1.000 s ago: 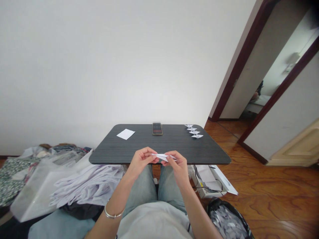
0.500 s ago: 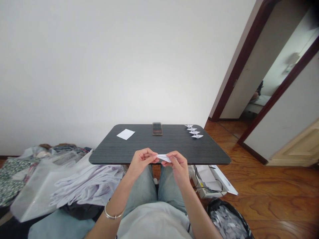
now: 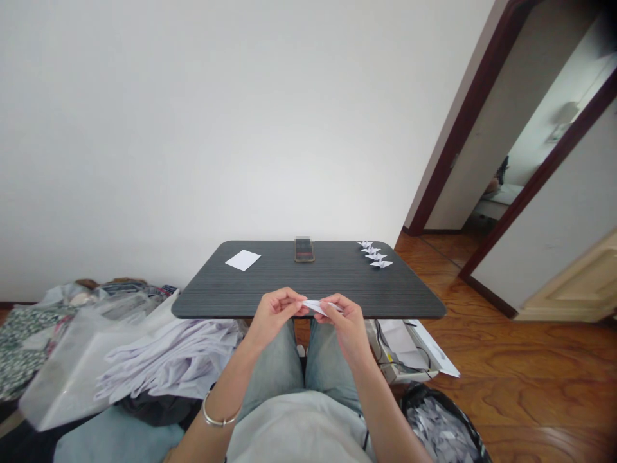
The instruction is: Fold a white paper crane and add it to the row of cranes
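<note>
A small folded white paper piece (image 3: 315,307) is pinched between both hands above the near edge of the dark table (image 3: 231,296). My left hand (image 3: 276,312) grips its left end with closed fingers. My right hand (image 3: 346,319) pinches its right end. A silver bracelet (image 3: 218,417) sits on my left wrist. Several finished white paper cranes (image 3: 375,253) stand in a row at the table's far right.
A white paper sheet (image 3: 243,260) lies at the table's far left, a phone (image 3: 304,249) at the far middle. Clothes and plastic bags (image 3: 120,360) pile up on the left. A white box (image 3: 409,354) and a black bin (image 3: 441,424) with paper scraps stand at the right. A doorway (image 3: 520,161) opens to the right.
The hands have closed in slightly on the paper piece, so less of it shows between them. Nothing else has moved.
</note>
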A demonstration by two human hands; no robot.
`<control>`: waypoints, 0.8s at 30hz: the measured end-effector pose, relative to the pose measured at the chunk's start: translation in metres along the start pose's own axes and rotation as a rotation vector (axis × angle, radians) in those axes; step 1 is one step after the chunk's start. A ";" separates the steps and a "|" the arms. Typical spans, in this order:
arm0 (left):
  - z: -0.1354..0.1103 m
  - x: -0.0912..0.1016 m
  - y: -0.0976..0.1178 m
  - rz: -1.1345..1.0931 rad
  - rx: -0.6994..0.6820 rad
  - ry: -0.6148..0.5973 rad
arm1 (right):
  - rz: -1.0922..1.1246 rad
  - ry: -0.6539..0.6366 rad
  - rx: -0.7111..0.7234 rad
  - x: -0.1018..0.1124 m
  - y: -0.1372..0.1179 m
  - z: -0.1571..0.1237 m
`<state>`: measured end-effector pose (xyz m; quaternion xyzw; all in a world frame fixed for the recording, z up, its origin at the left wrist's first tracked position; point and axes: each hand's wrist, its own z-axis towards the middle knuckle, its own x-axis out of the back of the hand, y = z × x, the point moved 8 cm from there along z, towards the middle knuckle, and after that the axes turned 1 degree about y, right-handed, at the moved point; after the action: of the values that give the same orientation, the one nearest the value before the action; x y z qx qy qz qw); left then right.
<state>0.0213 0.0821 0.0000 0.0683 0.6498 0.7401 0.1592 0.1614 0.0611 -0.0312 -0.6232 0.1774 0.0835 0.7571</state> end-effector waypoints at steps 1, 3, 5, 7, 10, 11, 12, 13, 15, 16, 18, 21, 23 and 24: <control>0.000 0.000 0.001 -0.010 0.002 -0.003 | -0.003 0.012 0.008 0.001 -0.001 0.000; -0.001 0.000 0.001 -0.036 0.018 0.015 | -0.012 0.036 0.022 0.002 -0.002 0.000; -0.001 0.002 0.000 -0.050 0.051 0.049 | -0.024 0.048 0.035 0.003 -0.002 0.000; -0.001 0.003 -0.002 -0.040 0.088 0.063 | -0.036 0.048 0.045 0.003 -0.002 0.000; -0.002 0.000 -0.005 0.004 0.135 0.045 | -0.045 0.050 0.057 0.003 -0.003 0.000; -0.001 -0.001 -0.006 0.017 0.143 0.035 | -0.048 0.052 0.061 0.003 -0.003 0.000; -0.001 -0.002 -0.006 0.027 0.147 0.023 | -0.052 0.056 0.066 0.003 -0.004 0.000; -0.001 -0.004 -0.006 0.035 0.147 0.011 | -0.057 0.057 0.070 0.003 -0.004 0.000; -0.001 -0.005 -0.006 0.045 0.141 -0.003 | -0.067 0.055 0.076 0.003 -0.004 0.000; 0.000 -0.005 -0.005 0.048 0.137 -0.004 | -0.070 0.054 0.079 0.002 -0.005 0.000; 0.000 -0.005 -0.004 0.051 0.131 0.000 | -0.072 0.052 0.084 0.002 -0.005 0.001; 0.002 -0.005 -0.004 0.048 0.122 0.005 | -0.081 0.059 0.097 0.003 -0.005 0.002; 0.004 -0.004 -0.006 0.050 0.115 0.010 | -0.096 0.068 0.107 0.004 -0.006 0.003; 0.004 -0.003 -0.006 0.053 0.106 0.019 | -0.103 0.073 0.110 0.005 -0.006 0.003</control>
<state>0.0261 0.0860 -0.0052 0.0867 0.6876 0.7092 0.1294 0.1681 0.0622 -0.0272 -0.5917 0.1770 0.0118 0.7864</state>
